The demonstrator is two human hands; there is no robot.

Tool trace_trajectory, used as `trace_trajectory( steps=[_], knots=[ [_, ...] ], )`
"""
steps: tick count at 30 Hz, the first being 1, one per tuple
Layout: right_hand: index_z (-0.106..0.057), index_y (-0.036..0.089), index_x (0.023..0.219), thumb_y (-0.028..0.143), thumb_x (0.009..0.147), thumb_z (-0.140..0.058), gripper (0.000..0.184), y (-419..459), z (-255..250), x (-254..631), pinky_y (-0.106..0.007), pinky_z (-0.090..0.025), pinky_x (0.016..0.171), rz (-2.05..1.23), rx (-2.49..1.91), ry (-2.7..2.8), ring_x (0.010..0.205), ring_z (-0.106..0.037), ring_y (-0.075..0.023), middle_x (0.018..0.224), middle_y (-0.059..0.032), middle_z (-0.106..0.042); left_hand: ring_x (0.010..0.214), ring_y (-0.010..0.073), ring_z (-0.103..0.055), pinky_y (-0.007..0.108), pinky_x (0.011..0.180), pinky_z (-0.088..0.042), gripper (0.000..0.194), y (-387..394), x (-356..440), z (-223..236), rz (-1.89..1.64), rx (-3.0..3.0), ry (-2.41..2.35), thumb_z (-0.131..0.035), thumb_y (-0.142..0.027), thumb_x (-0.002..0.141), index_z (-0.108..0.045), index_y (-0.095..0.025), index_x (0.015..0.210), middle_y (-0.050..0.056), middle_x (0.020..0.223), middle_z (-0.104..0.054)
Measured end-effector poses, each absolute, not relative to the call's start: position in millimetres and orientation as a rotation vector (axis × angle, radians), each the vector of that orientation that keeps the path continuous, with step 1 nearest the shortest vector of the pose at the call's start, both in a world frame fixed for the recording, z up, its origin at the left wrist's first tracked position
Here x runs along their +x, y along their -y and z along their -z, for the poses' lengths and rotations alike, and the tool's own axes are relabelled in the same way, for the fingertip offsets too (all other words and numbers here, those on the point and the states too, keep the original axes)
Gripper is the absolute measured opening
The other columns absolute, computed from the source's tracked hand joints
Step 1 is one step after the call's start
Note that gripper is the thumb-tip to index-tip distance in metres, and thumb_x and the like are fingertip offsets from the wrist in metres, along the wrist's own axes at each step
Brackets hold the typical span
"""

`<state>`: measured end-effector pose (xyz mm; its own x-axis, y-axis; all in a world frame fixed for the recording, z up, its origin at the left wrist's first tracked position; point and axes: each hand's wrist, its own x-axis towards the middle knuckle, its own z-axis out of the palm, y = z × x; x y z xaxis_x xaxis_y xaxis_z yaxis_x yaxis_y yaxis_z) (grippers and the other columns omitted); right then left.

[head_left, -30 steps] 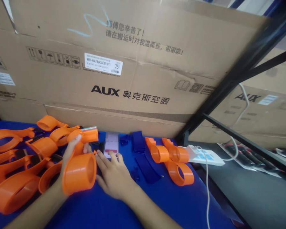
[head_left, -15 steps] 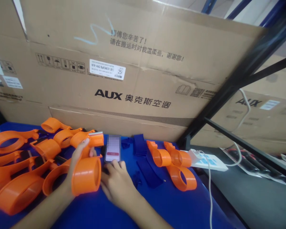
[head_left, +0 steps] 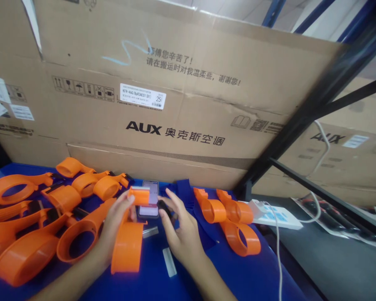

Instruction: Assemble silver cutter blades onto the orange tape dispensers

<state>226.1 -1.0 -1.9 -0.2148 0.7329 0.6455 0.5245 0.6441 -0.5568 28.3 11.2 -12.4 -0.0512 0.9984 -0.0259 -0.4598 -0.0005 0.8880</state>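
Observation:
My left hand [head_left: 113, 228] grips an orange plastic part [head_left: 129, 242] with a wide ring at the bottom and a short block at the top, held upright over the blue table [head_left: 225, 271]. My right hand [head_left: 180, 230] is beside it, fingers curled around a small black piece [head_left: 163, 207]. A phone [head_left: 149, 200] with a lit screen lies just behind both hands. Two small grey strips [head_left: 169, 256] lie on the cloth under my hands.
Many orange ring parts [head_left: 25, 251] are heaped at the left, and three more [head_left: 235, 221] lie at the right. Dark blue pieces [head_left: 183, 190] sit behind the phone. Large AUX cardboard boxes [head_left: 175, 104] wall the back. A white power strip [head_left: 278, 213] with cable lies right, beside a black rack frame.
My right hand left the phone and picked up a small black piece. My left hand brought the orange part to the middle and turned it. Grey strips now lie on the cloth.

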Motion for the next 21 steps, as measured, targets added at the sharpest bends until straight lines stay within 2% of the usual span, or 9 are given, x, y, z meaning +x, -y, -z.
trace_trajectory(
  steps=[2, 4, 5, 9, 14, 16, 21],
  knots=[
    [-0.040, 0.030, 0.155, 0.018, 0.101, -0.056, 0.057, 1.3, -2.6, 229.4, -0.041, -0.055, 0.100, -0.222, -0.955, 1.915, 0.117, -0.067, -0.0247, 0.133, -0.0072, -0.070, 0.052, 0.0120, -0.051, 0.021, 0.055, -0.044, 0.027, -5.4, 37.8, 17.0, -1.385, 0.867, -0.925, -0.079, -0.044, 0.081, -0.071, -0.020, 0.089, -0.004, 0.057, -0.058],
    [-0.044, 0.029, 0.152, 0.015, 0.101, -0.055, 0.054, 3.1, -5.9, 229.9, -0.041, -0.056, 0.097, -0.181, -0.910, 1.964, 0.115, -0.066, -0.0245, 0.133, -0.0075, -0.070, 0.052, 0.0122, -0.050, 0.022, 0.054, -0.044, 0.040, 1.7, 46.1, 19.7, -1.314, 0.954, -0.944, -0.079, -0.044, 0.082, -0.069, -0.022, 0.114, -0.005, 0.060, -0.059],
    [-0.046, 0.028, 0.150, 0.013, 0.100, -0.053, 0.053, 4.4, -7.1, 229.4, -0.042, -0.057, 0.097, -0.175, -0.883, 1.987, 0.115, -0.065, -0.0245, 0.133, -0.0080, -0.069, 0.054, 0.0123, -0.051, 0.022, 0.054, -0.044, 0.046, 5.1, 49.2, 20.1, -1.287, 1.005, -0.942, -0.078, -0.044, 0.082, -0.067, -0.022, 0.121, -0.005, 0.063, -0.060],
    [-0.058, 0.024, 0.137, 0.009, 0.099, -0.053, 0.041, 8.6, -8.2, 226.4, -0.043, -0.057, 0.097, -0.189, -0.832, 1.984, 0.116, -0.063, -0.0249, 0.127, -0.0113, -0.067, 0.062, 0.0117, -0.053, 0.022, 0.062, -0.047, 0.042, 12.1, 53.7, 19.5, -1.291, 1.124, -0.903, -0.076, -0.043, 0.085, -0.066, -0.023, 0.122, -0.002, 0.077, -0.066],
    [-0.065, 0.024, 0.117, 0.012, 0.097, -0.060, 0.024, 9.4, -7.9, 225.9, -0.046, -0.056, 0.093, -0.138, -0.903, 1.894, 0.106, -0.065, -0.0260, 0.113, -0.0097, -0.070, 0.060, 0.0130, -0.054, 0.023, 0.061, -0.046, 0.045, 7.8, 48.6, 25.0, -1.241, 1.154, -0.936, -0.072, -0.045, 0.089, -0.062, -0.023, 0.126, -0.004, 0.066, -0.061],
    [-0.065, 0.024, 0.115, 0.012, 0.097, -0.061, 0.022, 8.7, -7.4, 226.3, -0.046, -0.055, 0.093, -0.144, -0.897, 1.901, 0.104, -0.066, -0.0258, 0.111, -0.0085, -0.072, 0.060, 0.0139, -0.055, 0.024, 0.062, -0.047, 0.048, 6.9, 47.6, 27.0, -1.217, 1.166, -0.937, -0.071, -0.046, 0.090, -0.060, -0.022, 0.129, -0.004, 0.065, -0.061],
    [-0.066, 0.024, 0.118, 0.011, 0.097, -0.058, 0.026, 8.9, -4.4, 223.6, -0.037, -0.058, 0.090, -0.272, -0.857, 1.861, 0.108, -0.067, -0.0231, 0.118, -0.0102, -0.067, 0.062, 0.0137, -0.056, 0.024, 0.062, -0.047, 0.048, 7.3, 49.0, 25.4, -1.173, 1.160, -0.932, -0.071, -0.047, 0.090, -0.060, -0.022, 0.129, -0.004, 0.067, -0.061]
  ],
)
